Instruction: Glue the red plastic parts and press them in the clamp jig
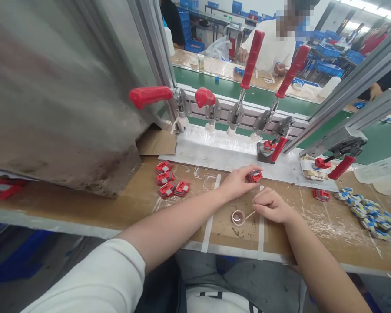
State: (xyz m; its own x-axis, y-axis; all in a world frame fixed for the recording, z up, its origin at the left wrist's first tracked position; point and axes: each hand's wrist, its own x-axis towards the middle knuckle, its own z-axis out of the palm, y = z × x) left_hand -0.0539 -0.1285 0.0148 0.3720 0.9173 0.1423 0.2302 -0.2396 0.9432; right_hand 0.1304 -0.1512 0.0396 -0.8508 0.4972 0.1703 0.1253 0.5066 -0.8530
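My left hand (237,183) pinches a small red plastic part (255,176) with a grey edge, holding it above the bench near the metal plate. In the closed fingers of my right hand (271,206) is a thin pale stick (250,214). The stick's far end reaches into a small round cup (238,224) on the bench; what the cup contains is too small to make out. Similar red parts (165,178) lie in a group to the left. One more red part (321,195) rests to the right.
Toggle clamps with red handles (252,58) stand along a metal frame (226,102) over a metal plate (202,150). Blue, white and yellow parts (371,213) are heaped at right near a translucent bottle (382,174). A large metal panel (68,87) blocks the left. A co-worker (269,48) sits opposite.
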